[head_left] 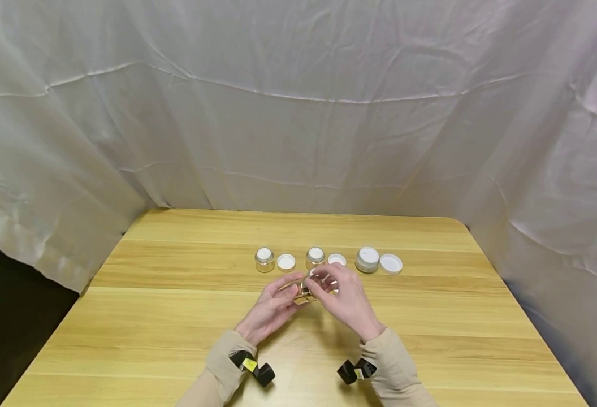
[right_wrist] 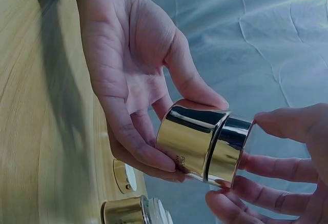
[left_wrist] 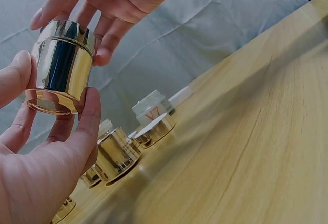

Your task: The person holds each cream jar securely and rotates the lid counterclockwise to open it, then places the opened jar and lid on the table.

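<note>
Both hands hold one shiny gold cosmetic jar (head_left: 306,289) between them, raised above the table. My left hand (head_left: 272,308) grips one end, its thumb and fingers spread around the rim in the left wrist view. The other end is in my right hand (head_left: 348,297), with thumb and curled fingers around the gold wall (right_wrist: 197,137), which carries small print. A seam rings the jar between the two hands. In the head view the fingers partly cover it. Close behind the hands stands an uncovered gold jar (head_left: 315,257) with a white inner disc, beside a white-faced lid (head_left: 336,259).
Another gold jar (head_left: 264,260) with a white inner disc stands at left, its lid (head_left: 286,262) beside it. At right sit a frosted glass jar (head_left: 367,261) and a white lid (head_left: 391,263). A grey curtain (head_left: 298,141) hangs behind the wooden table (head_left: 176,316).
</note>
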A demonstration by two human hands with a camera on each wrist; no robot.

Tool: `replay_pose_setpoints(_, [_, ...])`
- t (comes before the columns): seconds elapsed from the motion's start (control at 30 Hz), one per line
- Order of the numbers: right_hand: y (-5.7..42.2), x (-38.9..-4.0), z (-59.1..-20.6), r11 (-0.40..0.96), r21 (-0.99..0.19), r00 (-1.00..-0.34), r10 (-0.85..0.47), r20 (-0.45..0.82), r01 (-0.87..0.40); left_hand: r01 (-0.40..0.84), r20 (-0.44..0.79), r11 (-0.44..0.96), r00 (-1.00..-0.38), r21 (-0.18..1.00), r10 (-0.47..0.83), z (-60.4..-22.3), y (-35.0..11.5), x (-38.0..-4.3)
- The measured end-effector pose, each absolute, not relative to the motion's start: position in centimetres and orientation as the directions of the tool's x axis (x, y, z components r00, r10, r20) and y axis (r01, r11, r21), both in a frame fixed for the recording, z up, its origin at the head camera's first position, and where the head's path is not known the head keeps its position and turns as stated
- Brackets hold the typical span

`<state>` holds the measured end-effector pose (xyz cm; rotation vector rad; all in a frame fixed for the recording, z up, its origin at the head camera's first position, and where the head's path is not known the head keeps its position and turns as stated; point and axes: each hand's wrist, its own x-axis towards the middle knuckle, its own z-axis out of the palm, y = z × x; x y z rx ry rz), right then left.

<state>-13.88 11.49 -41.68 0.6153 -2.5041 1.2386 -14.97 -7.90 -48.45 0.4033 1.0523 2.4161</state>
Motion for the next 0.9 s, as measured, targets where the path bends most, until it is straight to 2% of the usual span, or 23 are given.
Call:
replay_pose_setpoints(0.33, [11.72,-13.94,-41.39,0.450,-0.652,-0.792,-0.373,0.483,-0.610,-0.294,0.099,-0.599,-0.839,0.745,0.535,-48.41,-7.93,-14.97])
replay_pose_setpoints(0.7, [11.69,-13.79,-41.54,0.519,-0.675,-0.850,-0.271,0.453,-0.525,-0.301,0.085,-0.598,-0.843,0.743,0.531,-48.43,-7.90,-14.88])
replay_pose_setpoints(0.9, [11.63,-13.80,-41.40,0.515,-0.677,-0.850,-0.289,0.441,-0.526,-0.311,0.075,-0.598,-0.844,0.739,0.532,-48.36,-7.87,-14.86])
